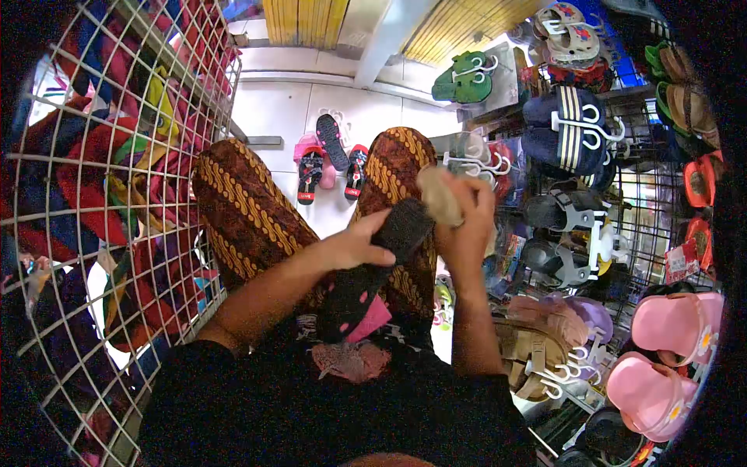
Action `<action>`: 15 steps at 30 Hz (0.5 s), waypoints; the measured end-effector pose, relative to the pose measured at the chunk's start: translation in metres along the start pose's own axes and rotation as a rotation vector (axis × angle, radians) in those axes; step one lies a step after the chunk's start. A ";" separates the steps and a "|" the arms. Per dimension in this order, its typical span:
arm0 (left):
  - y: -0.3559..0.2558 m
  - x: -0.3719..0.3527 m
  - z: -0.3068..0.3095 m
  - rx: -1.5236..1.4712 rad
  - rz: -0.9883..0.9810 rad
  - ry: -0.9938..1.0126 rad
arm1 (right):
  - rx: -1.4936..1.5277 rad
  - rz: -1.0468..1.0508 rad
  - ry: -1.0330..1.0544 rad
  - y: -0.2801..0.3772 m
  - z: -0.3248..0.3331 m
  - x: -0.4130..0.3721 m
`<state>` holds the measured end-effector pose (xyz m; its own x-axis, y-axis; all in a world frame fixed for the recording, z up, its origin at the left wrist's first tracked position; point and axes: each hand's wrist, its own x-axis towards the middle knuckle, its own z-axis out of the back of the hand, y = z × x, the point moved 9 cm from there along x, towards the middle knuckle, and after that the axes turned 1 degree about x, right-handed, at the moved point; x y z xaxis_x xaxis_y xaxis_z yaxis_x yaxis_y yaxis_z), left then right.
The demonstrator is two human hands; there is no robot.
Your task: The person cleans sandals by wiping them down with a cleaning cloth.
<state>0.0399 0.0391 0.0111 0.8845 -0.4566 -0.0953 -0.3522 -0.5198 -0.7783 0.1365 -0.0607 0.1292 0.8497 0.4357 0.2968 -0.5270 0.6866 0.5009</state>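
My left hand [359, 247] is wrapped around the middle of a black sandal [409, 226] held sole up above my lap. Pink spots mark its dark sole, and a pink part shows at the end nearest my body. In my right hand [471, 214] is a crumpled beige cloth [440, 196], its edge right at the far end of the sandal. The fingers of that hand are closed around it. Beyond my knees, several sandals [310, 173] lie on the white tiles, one [333, 144] showing a dark sole with pink spots.
A wire grid [101, 210] with colourful goods behind it rises close on the left. Racks at the right carry navy striped slides [569, 128], green sandals [467, 76], pink clogs [650, 393] and brown sandals [529, 358] on white hooks. A metal post [397, 39] stands ahead.
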 end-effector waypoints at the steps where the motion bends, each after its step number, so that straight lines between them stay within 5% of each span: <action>1: -0.015 -0.002 -0.013 -0.046 0.016 0.026 | 0.007 -0.037 -0.028 -0.007 -0.004 0.003; 4: -0.010 0.001 0.013 -0.128 -0.155 -0.107 | -0.045 -0.015 -0.103 -0.024 -0.038 0.003; 9: -0.034 -0.005 0.036 -0.221 -0.273 -0.264 | -0.103 -0.052 0.067 -0.028 -0.088 0.007; 11: -0.033 -0.012 0.074 0.387 -0.340 -0.541 | -0.084 -0.063 0.102 -0.030 -0.092 0.004; 15: -0.082 -0.032 0.080 0.406 -0.202 -0.866 | -0.128 -0.085 0.144 -0.027 -0.096 0.006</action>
<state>0.0652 0.1538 0.0286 0.8921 0.3868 -0.2335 -0.1809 -0.1679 -0.9691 0.1544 -0.0206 0.0390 0.8853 0.4453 0.1339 -0.4587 0.7888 0.4091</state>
